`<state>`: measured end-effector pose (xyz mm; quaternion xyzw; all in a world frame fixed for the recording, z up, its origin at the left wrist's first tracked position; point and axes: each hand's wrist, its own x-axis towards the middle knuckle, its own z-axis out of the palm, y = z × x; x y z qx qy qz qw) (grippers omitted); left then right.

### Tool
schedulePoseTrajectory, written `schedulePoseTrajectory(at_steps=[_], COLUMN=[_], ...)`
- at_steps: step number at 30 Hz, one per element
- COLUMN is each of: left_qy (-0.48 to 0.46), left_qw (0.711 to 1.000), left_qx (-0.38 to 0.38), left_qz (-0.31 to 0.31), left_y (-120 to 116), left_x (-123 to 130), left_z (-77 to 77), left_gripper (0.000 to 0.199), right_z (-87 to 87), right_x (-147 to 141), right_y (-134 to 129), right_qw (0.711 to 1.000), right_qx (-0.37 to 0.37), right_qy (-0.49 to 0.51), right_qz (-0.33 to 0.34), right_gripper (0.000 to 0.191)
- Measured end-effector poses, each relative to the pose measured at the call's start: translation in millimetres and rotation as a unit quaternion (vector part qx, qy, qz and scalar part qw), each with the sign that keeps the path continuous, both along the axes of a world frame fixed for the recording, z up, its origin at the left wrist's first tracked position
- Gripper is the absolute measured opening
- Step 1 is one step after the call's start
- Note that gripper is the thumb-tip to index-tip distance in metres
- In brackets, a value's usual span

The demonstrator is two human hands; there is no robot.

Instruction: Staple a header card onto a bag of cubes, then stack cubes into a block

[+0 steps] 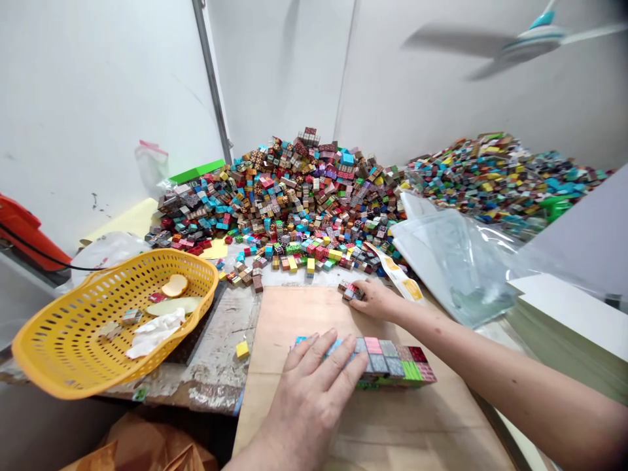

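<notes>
The wooden board (392,435) has its far edge just beside loose blocks spilling from a large heap (304,196), while its left edge runs near a yellow block (242,350) on the worn worktop (223,340). Further left stands a yellow basket (56,376). Bare wood shows around the block row (392,363) at mid-board, with room towards the far edge. The right forearm (481,353) crosses the board's right edge; the right hand (377,301) reaches forward, thumb and fingers pinched on a small block cluster (350,293). The left hand (321,373) lies over the row's left part, fingers slightly apart, its thumb hidden, so I cannot tell whether it grips
</notes>
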<state>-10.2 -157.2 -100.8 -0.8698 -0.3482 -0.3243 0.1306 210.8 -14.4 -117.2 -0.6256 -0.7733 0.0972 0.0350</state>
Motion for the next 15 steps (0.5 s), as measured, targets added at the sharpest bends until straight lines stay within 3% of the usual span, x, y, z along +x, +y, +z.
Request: schedulePoseTrajectory(at_steps=[4, 7, 11, 15], left_qy=[-0.016, -0.02, 0.001, 0.008], left_qw=[1.0, 1.0, 1.0, 1.0], left_qx=[-0.013, -0.016, -0.023, -0.026], left_qz=[0.004, 0.003, -0.003, -0.004], left_y=[0, 0, 0, -2], left_x=[1, 1, 0, 0], left_z=[-1.4, -1.9, 0.6, 5.2], left_gripper=[0.035, 0.036, 0.035, 0.036], right_z=[7.9, 26.3, 60.8, 88.7], right_x=[7, 14, 27, 40], right_y=[-3, -14, -48, -93], right_qw=[0.999, 0.998, 0.993, 0.986], right_qx=[0.011, 0.021, 0.044, 0.025], right_qy=[0.026, 0.048, 0.099, 0.15], right_qz=[0.027, 0.037, 0.037, 0.061], right_gripper=[0.034, 0.038, 0.047, 0.04])
